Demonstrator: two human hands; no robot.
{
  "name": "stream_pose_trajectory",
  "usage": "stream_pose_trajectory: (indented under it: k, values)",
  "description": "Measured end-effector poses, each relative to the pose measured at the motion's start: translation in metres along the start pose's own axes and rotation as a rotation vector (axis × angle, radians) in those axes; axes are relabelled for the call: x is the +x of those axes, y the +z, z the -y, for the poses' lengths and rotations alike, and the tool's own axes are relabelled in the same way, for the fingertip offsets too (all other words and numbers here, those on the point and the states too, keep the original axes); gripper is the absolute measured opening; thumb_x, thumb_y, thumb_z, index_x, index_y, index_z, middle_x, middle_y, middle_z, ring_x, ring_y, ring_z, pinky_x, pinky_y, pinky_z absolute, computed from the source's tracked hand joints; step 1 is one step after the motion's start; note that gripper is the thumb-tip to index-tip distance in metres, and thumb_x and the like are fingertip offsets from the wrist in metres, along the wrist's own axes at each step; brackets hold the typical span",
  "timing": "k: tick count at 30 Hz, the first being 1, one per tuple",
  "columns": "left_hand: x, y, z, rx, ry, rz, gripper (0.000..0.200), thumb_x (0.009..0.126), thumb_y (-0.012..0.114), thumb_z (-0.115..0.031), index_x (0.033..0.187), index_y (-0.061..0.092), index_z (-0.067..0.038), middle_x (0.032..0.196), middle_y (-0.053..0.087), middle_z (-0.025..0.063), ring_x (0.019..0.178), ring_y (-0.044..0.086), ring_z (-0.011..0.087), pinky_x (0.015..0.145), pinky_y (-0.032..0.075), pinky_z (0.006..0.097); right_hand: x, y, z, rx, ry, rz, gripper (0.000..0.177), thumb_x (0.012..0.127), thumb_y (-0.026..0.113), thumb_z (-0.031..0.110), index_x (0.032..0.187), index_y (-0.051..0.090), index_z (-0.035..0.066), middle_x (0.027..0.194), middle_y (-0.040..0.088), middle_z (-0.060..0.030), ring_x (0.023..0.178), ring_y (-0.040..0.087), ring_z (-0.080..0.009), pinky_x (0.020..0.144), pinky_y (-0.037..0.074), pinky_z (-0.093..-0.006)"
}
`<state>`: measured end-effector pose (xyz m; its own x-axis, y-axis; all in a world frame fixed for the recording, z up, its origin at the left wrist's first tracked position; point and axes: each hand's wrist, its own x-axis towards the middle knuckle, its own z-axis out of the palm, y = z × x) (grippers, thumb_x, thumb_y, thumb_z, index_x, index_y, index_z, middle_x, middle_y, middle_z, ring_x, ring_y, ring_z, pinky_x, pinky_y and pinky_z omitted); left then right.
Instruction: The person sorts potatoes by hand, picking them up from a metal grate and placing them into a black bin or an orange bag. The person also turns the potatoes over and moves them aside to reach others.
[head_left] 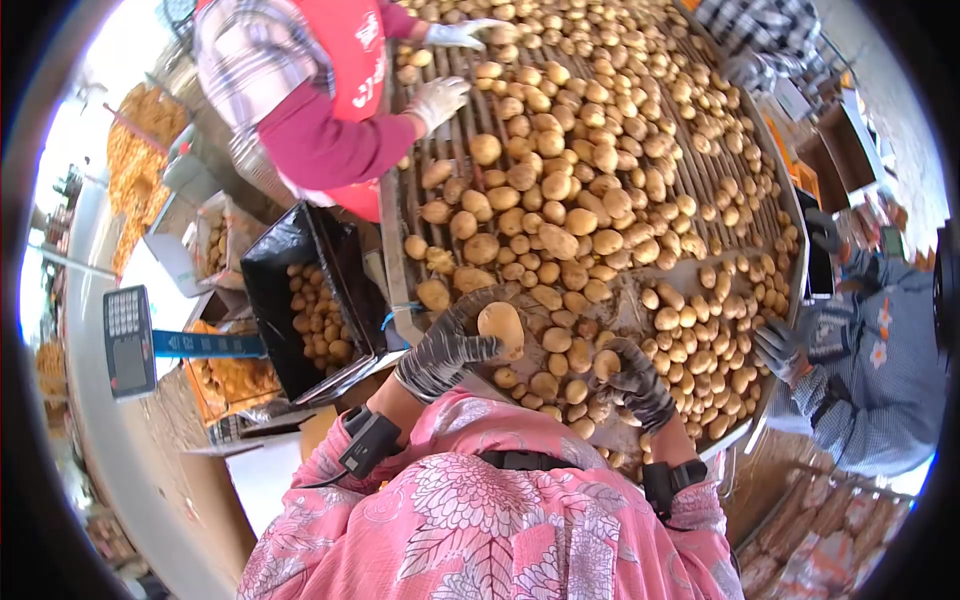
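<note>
My left hand (pixel 455 345), in a dark striped glove, is closed around a large pale potato (pixel 501 331) over the near edge of the slatted sorting table (pixel 440 150). On the right, my right hand (pixel 640 385), gloved the same way, grips a smaller potato (pixel 606 364) between thumb and fingers, just above the pile. Loose potatoes (pixel 560 240) cover much of the table around both hands. Part of each potato I hold is hidden by my fingers.
A black-lined box (pixel 260 290) with potatoes stands to the left, beside a scale display (pixel 129 340). Across the table a person in a red apron (pixel 340 50) reaches in with white gloves. Another person's gloved hand (pixel 780 350) rests at the right edge. Cardboard boxes (pixel 845 150) stand beyond.
</note>
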<state>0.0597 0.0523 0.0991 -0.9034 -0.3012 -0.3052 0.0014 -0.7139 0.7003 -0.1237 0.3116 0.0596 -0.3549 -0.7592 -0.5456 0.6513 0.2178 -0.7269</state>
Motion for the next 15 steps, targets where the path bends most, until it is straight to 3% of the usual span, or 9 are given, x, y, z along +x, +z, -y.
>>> stream_pose_trajectory:
  k: [2, 3, 5, 6, 7, 9, 11, 13, 15]
  values:
    - [-0.008, -0.011, -0.003, 0.39, 0.109, -0.024, 0.067, 0.066, 0.08, -0.013, 0.124, 0.047, -0.004, 0.11, 0.056, 0.0061, 0.103, 0.056, 0.0194, 0.089, 0.047, 0.0317, 0.003, 0.014, 0.004, 0.161, -0.075, 0.067, 0.056, 0.072, 0.07, 0.013, 0.122, 0.045, 0.005, 0.104, 0.055, -0.005, 0.09, 0.059, -0.0191, 0.07, 0.056, -0.0313]
    - [-0.014, -0.016, -0.004, 0.381, 0.122, -0.038, 0.067, 0.066, 0.08, -0.013, 0.124, 0.047, -0.004, 0.11, 0.056, 0.0061, 0.103, 0.056, 0.0194, 0.089, 0.047, 0.0317, 0.003, 0.03, 0.017, 0.241, -0.082, 0.121, 0.053, 0.074, 0.069, 0.015, 0.121, 0.046, 0.005, 0.103, 0.056, -0.0054, 0.091, 0.059, -0.0193, 0.07, 0.055, -0.0321]
    - [-0.023, -0.025, -0.004, 0.548, 0.188, -0.06, 0.069, 0.064, 0.081, -0.016, 0.123, 0.047, -0.004, 0.107, 0.058, 0.0055, 0.1, 0.056, 0.0176, 0.087, 0.048, 0.0311, 0.015, 0.04, 0.021, 0.045, -0.137, 0.107, 0.048, 0.076, 0.068, 0.019, 0.119, 0.048, 0.006, 0.101, 0.057, -0.0058, 0.091, 0.06, -0.0193, 0.068, 0.055, -0.0325]
    - [-0.026, -0.034, 0.004, 0.394, 0.168, -0.062, 0.066, 0.064, 0.081, -0.018, 0.12, 0.048, -0.005, 0.104, 0.058, 0.0065, 0.095, 0.058, 0.018, 0.082, 0.049, 0.0312, 0.018, 0.042, 0.024, -0.141, -0.2, 0.073, 0.045, 0.078, 0.067, 0.022, 0.116, 0.05, 0.006, 0.1, 0.057, -0.0062, 0.091, 0.06, -0.0192, 0.066, 0.055, -0.0329]
    - [-0.025, -0.04, 0.015, 0.237, 0.136, -0.053, 0.062, 0.065, 0.081, -0.021, 0.116, 0.049, -0.006, 0.101, 0.058, 0.0075, 0.09, 0.06, 0.0184, 0.077, 0.051, 0.0314, 0.026, 0.047, 0.02, 0.005, -0.181, 0.039, 0.038, 0.082, 0.063, 0.028, 0.111, 0.053, 0.006, 0.095, 0.059, -0.0056, 0.088, 0.06, -0.0169, 0.065, 0.054, -0.0314]
    - [-0.025, -0.019, 0.005, -0.233, -0.058, 0.19, 0.056, 0.068, 0.079, -0.025, 0.112, 0.05, -0.006, 0.1, 0.059, 0.0097, 0.089, 0.061, 0.0212, 0.073, 0.053, 0.0313, 0.035, 0.057, 0.026, 0.145, -0.04, 0.021, 0.038, 0.084, 0.06, 0.035, 0.109, 0.054, 0.007, 0.092, 0.06, -0.0046, 0.085, 0.059, -0.0146, 0.066, 0.052, -0.0278]
    - [-0.022, -0.013, 0.017, -0.34, -0.108, 0.206, 0.05, 0.072, 0.076, -0.031, 0.11, 0.053, -0.006, 0.101, 0.059, 0.011, 0.089, 0.062, 0.0228, 0.071, 0.053, 0.0326, 0.038, 0.063, 0.035, 0.189, -0.005, 0.143, 0.042, 0.085, 0.058, 0.04, 0.11, 0.054, 0.006, 0.093, 0.061, -0.0043, 0.086, 0.059, -0.0149, 0.07, 0.051, -0.0283]
    - [-0.019, -0.012, 0.032, 0.288, -0.094, 0.06, 0.052, 0.075, 0.073, -0.034, 0.114, 0.054, -0.005, 0.108, 0.059, 0.0118, 0.097, 0.06, 0.0225, 0.08, 0.051, 0.0325, 0.042, 0.075, 0.042, 0.235, 0.052, 0.303, 0.046, 0.086, 0.056, 0.045, 0.111, 0.054, 0.006, 0.093, 0.062, -0.004, 0.086, 0.059, -0.0151, 0.074, 0.05, -0.0288]
    - [-0.002, -0.002, 0.028, 0.992, 0.441, 0.355, 0.052, 0.081, 0.068, -0.029, 0.123, 0.05, -0.004, 0.12, 0.055, 0.0123, 0.111, 0.053, 0.0231, 0.095, 0.042, 0.0333, 0.051, 0.09, 0.045, -0.325, -0.31, 0.281, 0.059, 0.086, 0.051, 0.055, 0.116, 0.052, 0.004, 0.104, 0.061, -0.0075, 0.098, 0.057, -0.0191, 0.086, 0.045, -0.0331]
